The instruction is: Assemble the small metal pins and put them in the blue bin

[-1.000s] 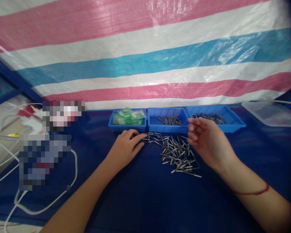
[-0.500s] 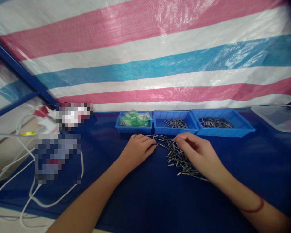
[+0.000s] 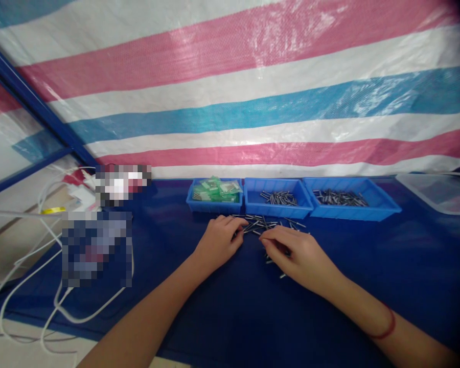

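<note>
A loose pile of thin dark metal rods with lighter ends (image 3: 257, 224) lies on the blue tabletop; they resemble drill bits, but I cannot make out the exact kind. My left hand (image 3: 220, 237) rests at the pile's left edge, fingers curled and closed near the thumb. Whatever is between its fingertips is too small to name. Over the pile's right part, my right hand (image 3: 297, 250) is closed with thumb and forefinger together, hiding many rods beneath. Its fingertips point left, and what they pinch is unclear.
Behind the hands stand a blue bin with green packets (image 3: 215, 207), a middle bin of short metal pieces (image 3: 253, 203) and a right bin of metal pieces (image 3: 383, 208). A clear plastic lid or tray (image 3: 433, 191) lies far right. White cables (image 3: 95, 319) and blurred items occupy the left.
My right hand has moved left and slightly down across the pile, uncovering rods near the bins and covering lower ones. My left hand stays nearly in place. The view has shifted slightly.
</note>
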Motion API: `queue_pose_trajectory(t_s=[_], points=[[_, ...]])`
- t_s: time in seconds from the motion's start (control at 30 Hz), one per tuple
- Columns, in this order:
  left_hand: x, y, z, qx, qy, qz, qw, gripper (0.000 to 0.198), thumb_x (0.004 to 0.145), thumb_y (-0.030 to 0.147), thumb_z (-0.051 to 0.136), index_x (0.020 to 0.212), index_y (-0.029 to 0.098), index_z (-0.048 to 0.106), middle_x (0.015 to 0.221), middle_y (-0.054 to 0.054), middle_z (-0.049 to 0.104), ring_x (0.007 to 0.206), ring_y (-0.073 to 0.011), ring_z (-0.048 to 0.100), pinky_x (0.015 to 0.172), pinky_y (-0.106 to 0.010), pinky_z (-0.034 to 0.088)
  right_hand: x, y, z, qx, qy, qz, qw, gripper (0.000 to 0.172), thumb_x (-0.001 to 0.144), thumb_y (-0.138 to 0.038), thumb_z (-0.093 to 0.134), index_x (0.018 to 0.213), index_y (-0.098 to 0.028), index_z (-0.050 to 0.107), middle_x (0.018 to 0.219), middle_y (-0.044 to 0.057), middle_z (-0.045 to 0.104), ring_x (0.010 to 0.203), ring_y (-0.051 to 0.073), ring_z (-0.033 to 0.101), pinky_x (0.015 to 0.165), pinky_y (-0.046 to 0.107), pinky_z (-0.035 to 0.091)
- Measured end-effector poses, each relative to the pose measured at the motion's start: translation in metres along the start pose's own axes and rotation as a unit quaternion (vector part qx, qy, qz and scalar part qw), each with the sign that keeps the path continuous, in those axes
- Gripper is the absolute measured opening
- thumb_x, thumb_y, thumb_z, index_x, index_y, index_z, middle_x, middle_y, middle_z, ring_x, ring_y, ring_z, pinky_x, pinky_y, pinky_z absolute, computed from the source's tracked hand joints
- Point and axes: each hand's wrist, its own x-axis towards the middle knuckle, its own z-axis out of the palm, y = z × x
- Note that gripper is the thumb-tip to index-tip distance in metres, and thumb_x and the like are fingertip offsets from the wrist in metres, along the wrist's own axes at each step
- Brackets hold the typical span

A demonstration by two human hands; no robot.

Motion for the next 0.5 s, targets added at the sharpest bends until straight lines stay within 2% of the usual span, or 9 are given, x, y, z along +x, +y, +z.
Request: queue_pose_trajectory(t_s=[0.2,0.27,0.37,0.5], points=[[-0.005,0.001,0.001,-0.024,0.034,-0.028,0.999,0.025,0.091,0.016,0.046,0.113,0.02,0.059,0.102,-0.004,0.068,0.091,-0.0195,0.058,0.081,-0.034,0.044,-0.001,-0.001,0.002,0.008,-0.007,0.003,1.0,0.018,0.089,-0.02,0.046,0.087,-0.021,0.064,0.079,0.004,0.066,0.07,0.017,0.06,0.064,0.03,0.046],[-0.006,0.002,-0.001,-0.05,0.06,-0.029,0.997,0.024,0.092,0.017,0.045,0.111,0.019,0.06,0.102,-0.004,0.067,0.091,-0.0192,0.058,0.082,-0.034,0.044,-0.001,-0.001,0.004,0.005,0.014,0.027,1.0,0.016,0.089,-0.024,0.049,0.094,-0.021,0.063,0.08,0.004,0.066,0.072,0.018,0.06,0.066,0.031,0.046],[-0.007,0.008,-0.003,-0.127,0.092,-0.018,0.987,0.022,0.093,0.02,0.047,0.11,0.019,0.06,0.101,-0.004,0.067,0.09,-0.0179,0.058,0.083,-0.032,0.045,-0.001,-0.001,0.005,0.025,0.061,0.085,0.994,0.026,0.087,-0.034,0.056,0.108,-0.02,0.06,0.083,0.004,0.065,0.072,0.018,0.06,0.065,0.031,0.046],[-0.01,0.023,-0.002,-0.233,0.083,-0.028,0.969,0.02,0.092,0.024,0.05,0.108,0.019,0.06,0.099,-0.004,0.067,0.087,-0.0161,0.06,0.08,-0.029,0.047,-0.002,-0.004,0.005,0.14,0.081,0.142,0.977,0.021,0.088,-0.04,0.053,0.091,-0.022,0.064,0.081,0.003,0.066,0.069,0.017,0.058,0.061,0.029,0.044]])
